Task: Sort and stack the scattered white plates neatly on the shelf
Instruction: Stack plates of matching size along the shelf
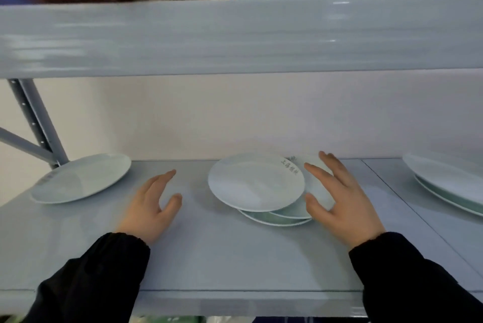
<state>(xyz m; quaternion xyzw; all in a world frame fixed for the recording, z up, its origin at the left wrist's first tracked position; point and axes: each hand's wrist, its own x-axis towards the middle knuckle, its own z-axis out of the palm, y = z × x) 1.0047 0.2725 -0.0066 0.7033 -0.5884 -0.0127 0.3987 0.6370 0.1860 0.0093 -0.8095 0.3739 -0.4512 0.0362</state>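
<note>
The fingers of the right hand (339, 197) are straight and spread apart, laid against the right side of a crooked pile of plates (277, 215). Motion blur makes it hard to tell whether they press the rims or hover just beside them. The left hand (154, 205) is relaxed too, fingers apart and holding nothing, just left of the pile above the grey shelf (209, 257). Both wrists end in black sleeves (104, 270).

The pile sits mid-shelf and holds at least 3 white plates. Its top plate (256, 181) sits shifted to the left and overhangs the ones beneath, whose edges stick out at the front and right. 1 single plate (81, 179) lies well apart at the far left. A pair of plates (449, 186), 2 stacked, sits at the far right, partly cut off by the edge of view.

The job looks about midway. Plates are gathered in groups, but the middle pile needs squaring up, and the single plate and the pair probably have yet to join it.
</note>
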